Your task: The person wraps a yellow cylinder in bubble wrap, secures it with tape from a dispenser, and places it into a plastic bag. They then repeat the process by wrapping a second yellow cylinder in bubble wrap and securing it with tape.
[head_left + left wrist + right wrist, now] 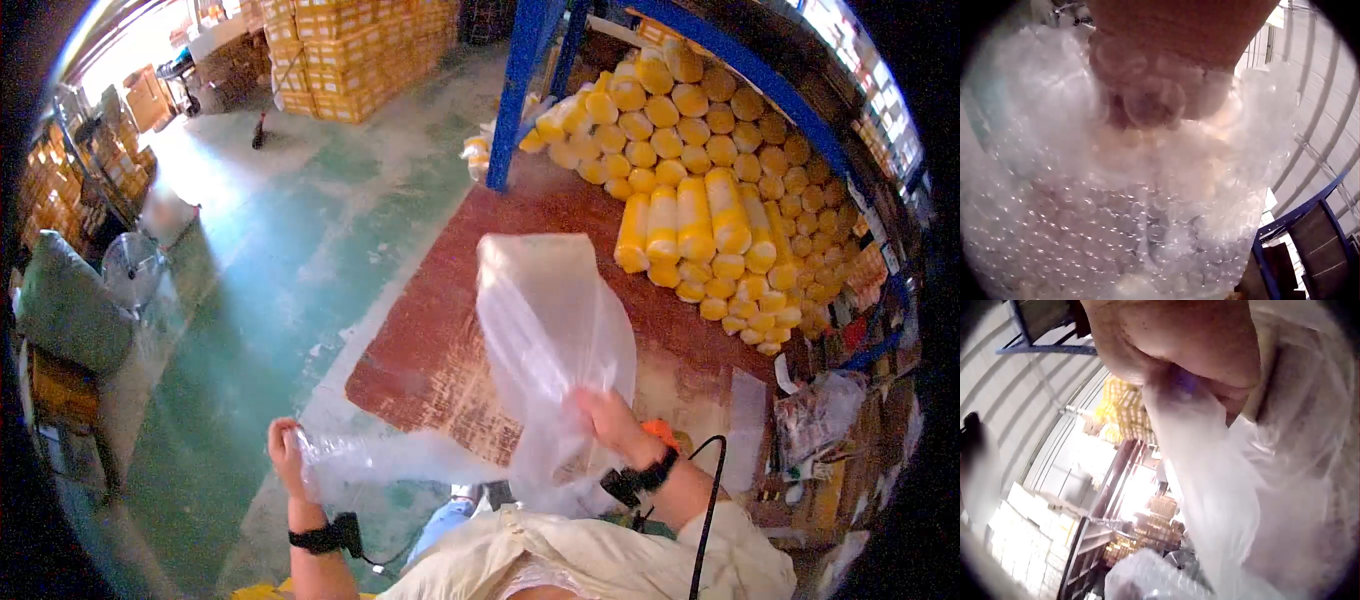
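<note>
My right hand (pixel 615 425) grips the gathered side of a large, translucent plastic bag (pixel 545 330). The bag's flat end spreads away from me over the brown board. Close up in the right wrist view, a twisted fold of the bag (pixel 1210 481) runs down from under the curled fingers of that hand (pixel 1179 337). Out to the left, my left hand (pixel 285 457) holds the end of a length of bubble wrap (pixel 380 460), which stretches across toward the bag. Bubble wrap (pixel 1116 219) fills most of the left wrist view and partly veils the left hand (pixel 1160 81).
A worn red-brown board (pixel 420 350) lies on the green floor (pixel 250 280). Yellow-and-white rolls (pixel 700 220) are stacked at the right beside a blue rack post (pixel 520 95). Taped cartons (pixel 360 60) stand at the back, and a grey-green sack (pixel 70 300) sits at left.
</note>
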